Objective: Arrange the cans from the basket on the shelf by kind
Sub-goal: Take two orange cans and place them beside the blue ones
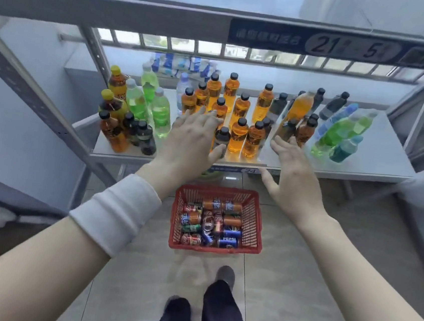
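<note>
Head view, left hand (195, 137): held out over the front of the shelf (378, 162), fingers straight and spread above the orange bottles (238, 137); thumb lies just beside a dark bottle (221, 139); nothing is gripped, and contact cannot be told.
Right hand (293, 174): raised at the shelf's front edge, palm turned inward, fingers loosely spread; nothing is held.
Wristband (116, 213): white, worn on the left forearm.
Cans (228, 241): all lying heaped in the basket, mixed in kind; blue, orange, red and green ones are seen.
Basket (257, 217): red plastic mesh, set on the floor (271, 284) below the shelf front, between the two forearms.
Shelf: grey metal, stocked with upright bottles; none of the cans is placed on it.
Green bottles (160, 115): grouped at the left, more at the right end.
Label strip (340, 45): blue, fixed to the upper beam.
Shoe (226, 275): grey, just behind the basket.
</note>
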A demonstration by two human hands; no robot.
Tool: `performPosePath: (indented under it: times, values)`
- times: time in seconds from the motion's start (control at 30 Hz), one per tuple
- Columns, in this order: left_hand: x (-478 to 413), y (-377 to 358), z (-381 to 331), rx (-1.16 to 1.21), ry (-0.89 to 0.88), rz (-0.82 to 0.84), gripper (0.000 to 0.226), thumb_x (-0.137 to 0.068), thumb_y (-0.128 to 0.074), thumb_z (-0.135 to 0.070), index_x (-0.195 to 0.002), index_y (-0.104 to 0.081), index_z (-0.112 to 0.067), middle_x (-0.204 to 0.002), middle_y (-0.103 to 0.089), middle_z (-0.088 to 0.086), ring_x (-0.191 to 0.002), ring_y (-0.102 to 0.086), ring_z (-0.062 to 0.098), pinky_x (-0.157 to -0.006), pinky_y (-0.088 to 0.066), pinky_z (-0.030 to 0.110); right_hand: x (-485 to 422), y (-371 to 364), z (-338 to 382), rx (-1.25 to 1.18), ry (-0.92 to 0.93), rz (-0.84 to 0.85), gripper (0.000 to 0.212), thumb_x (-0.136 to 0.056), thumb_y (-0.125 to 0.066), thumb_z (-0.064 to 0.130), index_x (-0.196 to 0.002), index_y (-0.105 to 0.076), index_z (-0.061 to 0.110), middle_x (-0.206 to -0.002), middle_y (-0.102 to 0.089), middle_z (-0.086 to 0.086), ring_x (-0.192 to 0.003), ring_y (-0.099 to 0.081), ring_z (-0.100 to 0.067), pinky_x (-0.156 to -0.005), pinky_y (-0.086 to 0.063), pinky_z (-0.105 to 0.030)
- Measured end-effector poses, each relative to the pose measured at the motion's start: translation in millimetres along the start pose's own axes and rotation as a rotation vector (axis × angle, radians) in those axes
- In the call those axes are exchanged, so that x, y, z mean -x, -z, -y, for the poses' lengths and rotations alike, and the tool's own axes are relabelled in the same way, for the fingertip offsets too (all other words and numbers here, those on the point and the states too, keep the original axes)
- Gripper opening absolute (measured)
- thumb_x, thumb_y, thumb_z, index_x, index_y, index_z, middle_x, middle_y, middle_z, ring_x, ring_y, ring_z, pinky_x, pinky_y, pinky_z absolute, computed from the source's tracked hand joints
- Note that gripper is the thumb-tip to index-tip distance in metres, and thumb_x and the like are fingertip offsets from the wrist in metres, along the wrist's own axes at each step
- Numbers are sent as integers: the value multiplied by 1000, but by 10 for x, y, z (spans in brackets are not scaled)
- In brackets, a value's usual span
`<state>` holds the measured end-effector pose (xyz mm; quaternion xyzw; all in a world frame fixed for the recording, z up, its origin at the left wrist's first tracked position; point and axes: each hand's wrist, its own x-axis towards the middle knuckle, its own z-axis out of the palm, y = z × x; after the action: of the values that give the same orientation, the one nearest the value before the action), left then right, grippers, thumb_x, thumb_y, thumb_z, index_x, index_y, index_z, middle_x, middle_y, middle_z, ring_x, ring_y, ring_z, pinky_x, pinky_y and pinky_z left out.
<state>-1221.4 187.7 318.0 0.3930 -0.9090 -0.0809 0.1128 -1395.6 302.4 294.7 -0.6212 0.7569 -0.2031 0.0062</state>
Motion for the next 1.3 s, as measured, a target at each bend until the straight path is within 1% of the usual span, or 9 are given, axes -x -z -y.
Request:
performPosePath:
  times: [0.33,0.47,0.6,0.73,0.9,1.0,1.07,1.2,1.3]
  values:
    - [-15,-1319,-294,70,195,253,53,-94,-44,-38,-141,-33,-17,-150,-32,2,-142,-22,18,-117,-7,34,81,-792,-971,-36,-91,277,59,-87,-63,27,-138,-41,7,-145,-41,-9,-141,-26,-25,-114,-19,-33]
    - [47,-2000,-222,118,261,286,49,-89,-57,-30,-133,-48,-12,-141,-47,7,-136,-36,23,-114,-19,37,177,-1353,-1304,-73,-113,386,61,-78,-73,22,-132,-49,5,-137,-51,-10,-135,-37,-29,-108,-24,-32]
    - [215,-3283,-12,157,301,388,48,-72,-75,-24,-116,-61,-11,-117,-65,5,-116,-59,26,-100,-41,44,404,-2524,-1800,-56,-159,524,70,-65,-84,22,-125,-55,2,-127,-59,-12,-126,-48,-32,-102,-35,-39]
    - [335,-4567,224,234,367,541,46,-84,-62,-27,-127,-50,-19,-123,-57,-2,-120,-51,20,-105,-33,33,568,-3730,-2263,-96,-204,649,74,-82,-68,30,-143,-31,11,-149,-34,-4,-141,-22,-22,-116,-15,-30]
    - [188,-6083,675,191,302,546,48,-90,-53,-29,-135,-39,-19,-131,-48,1,-124,-43,21,-104,-29,32,588,-5282,-2847,-9,-217,616,78,-72,-78,22,-137,-40,2,-139,-43,-21,-132,-36,-37,-112,-29,-44]
    - [39,-6862,1006,80,261,543,53,-93,-47,-32,-141,-29,-16,-144,-35,5,-134,-30,23,-111,-22,35,490,-6078,-3201,87,-183,584,78,-66,-82,16,-132,-44,-3,-133,-47,-27,-128,-40,-42,-110,-29,-45]
    - [-103,-7255,1200,27,267,522,57,-94,-47,-33,-143,-24,-14,-147,-30,8,-135,-27,27,-110,-22,36,427,-6486,-3382,194,-118,540,79,-52,-88,10,-122,-54,-5,-121,-56,-27,-117,-51,-43,-102,-39,-45]
    - [-324,-7826,1485,-61,231,473,67,-87,-58,-30,-143,-26,-10,-147,-27,14,-134,-27,34,-109,-21,41,335,-7026,-3607,304,-67,471,80,-42,-90,9,-114,-59,-4,-112,-59,-25,-107,-55,-43,-90,-47,-47]
    - [-423,-8084,1546,-118,201,416,76,-75,-73,-31,-136,-38,-4,-137,-41,20,-126,-36,40,-105,-30,47,337,-7237,-3759,408,5,411,78,-36,-91,10,-107,-61,-4,-103,-61,-26,-100,-57,-43,-83,-50,-49]
